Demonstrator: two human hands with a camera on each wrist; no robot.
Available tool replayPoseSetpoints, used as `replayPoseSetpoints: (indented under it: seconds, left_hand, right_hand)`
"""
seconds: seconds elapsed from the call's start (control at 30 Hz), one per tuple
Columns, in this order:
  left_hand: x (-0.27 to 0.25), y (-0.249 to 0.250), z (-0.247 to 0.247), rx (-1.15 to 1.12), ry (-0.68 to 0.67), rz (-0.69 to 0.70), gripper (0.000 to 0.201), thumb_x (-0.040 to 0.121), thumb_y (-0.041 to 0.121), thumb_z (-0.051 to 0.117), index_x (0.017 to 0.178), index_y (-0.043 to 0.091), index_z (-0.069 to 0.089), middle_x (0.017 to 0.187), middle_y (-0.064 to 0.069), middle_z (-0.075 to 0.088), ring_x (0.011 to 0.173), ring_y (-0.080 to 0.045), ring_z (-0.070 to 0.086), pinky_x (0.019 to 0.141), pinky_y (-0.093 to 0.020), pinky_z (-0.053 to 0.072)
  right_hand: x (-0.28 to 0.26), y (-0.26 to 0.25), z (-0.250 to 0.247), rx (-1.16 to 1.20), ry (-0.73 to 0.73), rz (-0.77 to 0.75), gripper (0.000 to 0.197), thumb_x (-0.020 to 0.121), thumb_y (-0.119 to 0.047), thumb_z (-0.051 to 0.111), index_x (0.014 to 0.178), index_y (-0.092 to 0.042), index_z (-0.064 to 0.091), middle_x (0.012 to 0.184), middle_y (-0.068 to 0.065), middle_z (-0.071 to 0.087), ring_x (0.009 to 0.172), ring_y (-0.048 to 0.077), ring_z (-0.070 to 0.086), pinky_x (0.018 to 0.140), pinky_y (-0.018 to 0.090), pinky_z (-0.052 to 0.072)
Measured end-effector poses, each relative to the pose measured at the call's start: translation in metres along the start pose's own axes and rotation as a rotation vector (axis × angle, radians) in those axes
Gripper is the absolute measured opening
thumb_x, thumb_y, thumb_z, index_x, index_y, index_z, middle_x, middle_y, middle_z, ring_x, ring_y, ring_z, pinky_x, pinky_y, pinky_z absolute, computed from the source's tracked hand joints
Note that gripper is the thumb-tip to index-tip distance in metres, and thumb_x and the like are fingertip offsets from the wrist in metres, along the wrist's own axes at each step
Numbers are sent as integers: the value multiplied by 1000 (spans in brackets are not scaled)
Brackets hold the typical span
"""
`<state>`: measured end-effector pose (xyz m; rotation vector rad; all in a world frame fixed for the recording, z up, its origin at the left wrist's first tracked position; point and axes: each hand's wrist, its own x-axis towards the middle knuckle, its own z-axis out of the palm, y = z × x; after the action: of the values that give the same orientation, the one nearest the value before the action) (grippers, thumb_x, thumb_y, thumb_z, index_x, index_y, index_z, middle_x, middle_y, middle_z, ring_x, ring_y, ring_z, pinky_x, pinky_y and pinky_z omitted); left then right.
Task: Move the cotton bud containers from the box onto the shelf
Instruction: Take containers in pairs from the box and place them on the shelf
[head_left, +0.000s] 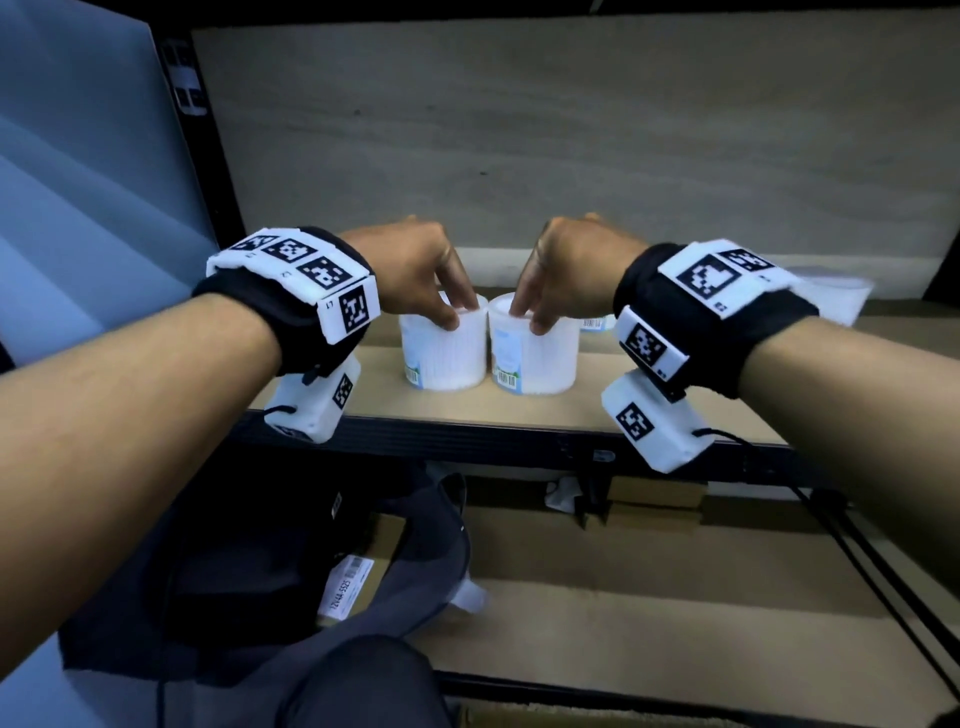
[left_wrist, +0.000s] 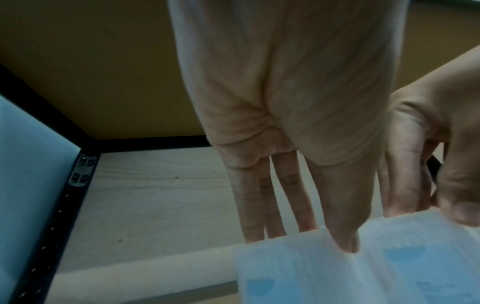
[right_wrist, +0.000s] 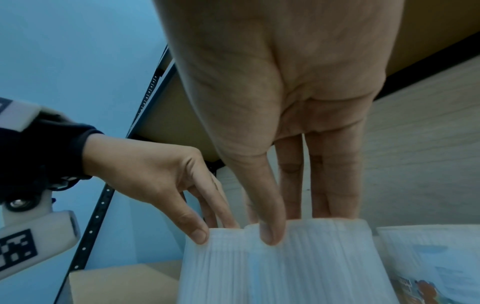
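Thumb and fingertips of the left hand (head_left: 415, 265) pinch the top rim of the left cotton bud container (head_left: 444, 351), thumb on the near side and fingers reaching over the far edge. The right hand (head_left: 569, 265) grips the rim of the right cotton bud container (head_left: 535, 353) the same way, its thumb pressed against the ribbed near wall in the right wrist view. Both translucent white tubs stand upright on the wooden shelf (head_left: 519, 405), touching side by side near its front edge, barcoded labels facing the camera.

A third container (head_left: 831, 299) stands farther right on the same shelf, partly hidden behind the right wrist, with a glimpse of another label (head_left: 595, 323) just beside the right tub. Each wrist wears a black band (head_left: 696, 332) carrying white blocks printed with square markers.

Below the shelf's black front rail (head_left: 467, 441), a cardboard box (head_left: 363, 566) with a printed sticker lies at lower left, partly covered by dark fabric (head_left: 291, 571). A pale panel (head_left: 78, 182) stands to the far left.
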<state>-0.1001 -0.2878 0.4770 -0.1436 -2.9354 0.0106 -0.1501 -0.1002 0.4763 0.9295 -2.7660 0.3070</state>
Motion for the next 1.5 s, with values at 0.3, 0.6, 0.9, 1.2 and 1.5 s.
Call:
replayPoseSetpoints:
  seconds: [0.3, 0.6, 0.9, 1.2, 1.5]
  left_hand:
    - [31, -21, 10, 19, 23, -51, 28, 78, 29, 81, 105, 34, 77, 79, 21, 64, 80, -3, 58, 72, -20, 40]
    - [62, -36, 21, 30, 22, -58, 28, 79, 29, 80, 106, 30, 77, 89, 13, 67, 80, -7, 59, 73, -18, 38]
    - [89, -49, 30, 36, 80, -77, 30, 79, 30, 79, 109, 29, 77, 104, 7, 70, 87, -7, 55, 78, -19, 35]
    - [114, -58, 41, 17, 136, -85, 29, 80, 26, 79, 109, 27, 77, 111, 5, 72, 89, -5, 54, 80, -18, 34]
    - [131, -62, 44, 23, 142, -45, 29, 82, 24, 78, 111, 25, 77, 113, 2, 73, 89, -7, 55, 83, -20, 37]
  right_hand:
    - [39, 2, 15, 4, 0, -21, 24, 71, -16, 87, 91, -28, 80, 95, -5, 75, 108, 13, 59, 99, 34, 49]
    - [74, 5, 22, -28, -81, -59, 29, 77, -12, 81, 105, -21, 78, 100, -4, 72, 100, 14, 66, 86, 22, 48]
    - [108, 21, 29, 8, -90, -72, 31, 74, -15, 82, 104, -23, 78, 94, -7, 71, 83, 5, 61, 69, 14, 42]
    - [131, 34, 37, 25, -43, -52, 28, 77, -12, 81, 104, -20, 78, 92, -4, 71, 88, 7, 62, 78, 18, 41]
    - [143, 43, 39, -4, -9, -75, 29, 77, -13, 81, 105, -19, 78, 90, -9, 68, 89, 2, 60, 79, 17, 41]
